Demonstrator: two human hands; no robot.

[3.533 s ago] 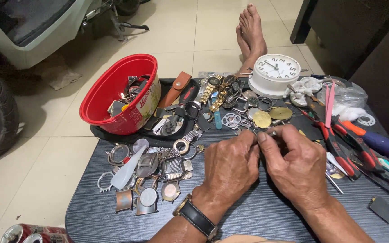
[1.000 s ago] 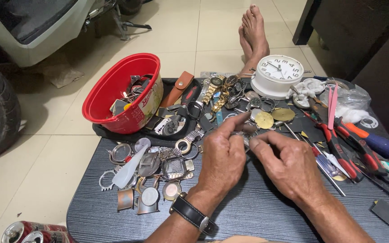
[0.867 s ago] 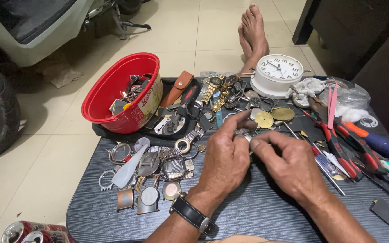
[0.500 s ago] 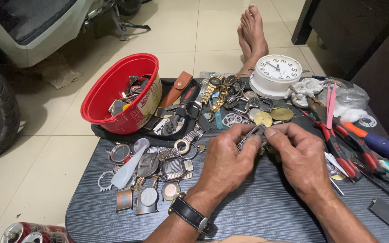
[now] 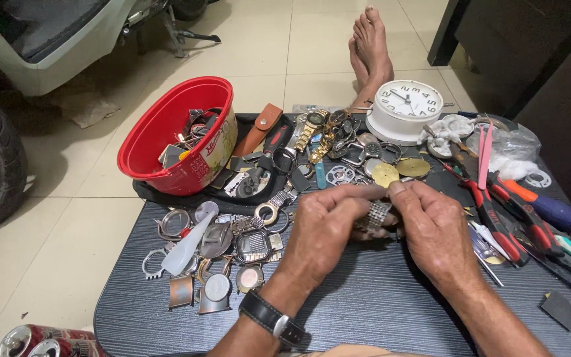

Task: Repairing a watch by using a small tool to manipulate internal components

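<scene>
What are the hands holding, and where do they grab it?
Both the left hand and right hand pinch a metal watch band between their fingertips, one at each end.

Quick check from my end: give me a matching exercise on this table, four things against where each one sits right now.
Things:
1. metal watch band
2. red bowl
3. white alarm clock
4. red-handled pliers

Places:
A. far edge of the table, near the bare feet
B. right of the right hand
C. pinched between the left hand and the right hand
D. far left corner, holding watch parts

Pairs: 1-C, 2-D, 3-A, 4-B
</scene>
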